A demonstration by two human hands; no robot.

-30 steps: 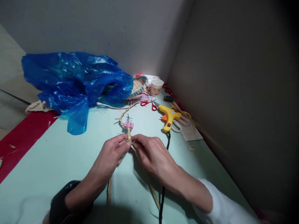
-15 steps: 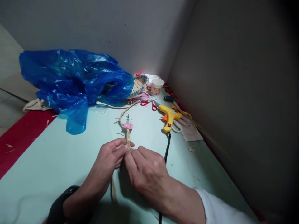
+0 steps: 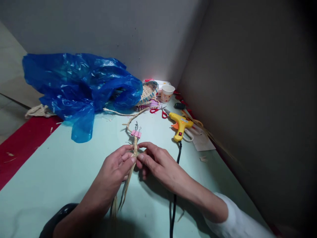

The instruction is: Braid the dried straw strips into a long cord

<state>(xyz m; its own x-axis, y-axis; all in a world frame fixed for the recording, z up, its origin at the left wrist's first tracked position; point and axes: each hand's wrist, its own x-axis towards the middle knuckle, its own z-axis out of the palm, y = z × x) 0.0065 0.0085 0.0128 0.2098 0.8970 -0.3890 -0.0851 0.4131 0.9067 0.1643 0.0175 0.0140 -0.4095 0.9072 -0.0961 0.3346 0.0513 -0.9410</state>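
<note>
A braided straw cord (image 3: 135, 142) runs toward me from a pink binder clip (image 3: 136, 133) on the table. My left hand (image 3: 121, 162) pinches the braid from the left, thumb on top. From the right, my right hand (image 3: 153, 158) has its thumb and index finger at the same spot on the braid, fingers curled. Loose straw strands (image 3: 127, 188) hang down below the fingers toward the table's near side. Beyond the clip the cord curves back toward a woven basket (image 3: 148, 92).
A crumpled blue plastic bag (image 3: 81, 86) covers the back left. On the right lie a yellow glue gun (image 3: 182, 125) with a black cable (image 3: 175, 198), and red-handled scissors (image 3: 164, 114). A paper cup (image 3: 167, 93) and a dark thread spool (image 3: 179, 105) stand near the wall.
My right hand has turned from knuckles-up over the braid to its right side, thumb and index finger now showing. Loose strands have come into view below my left hand, which stays at the braid.
</note>
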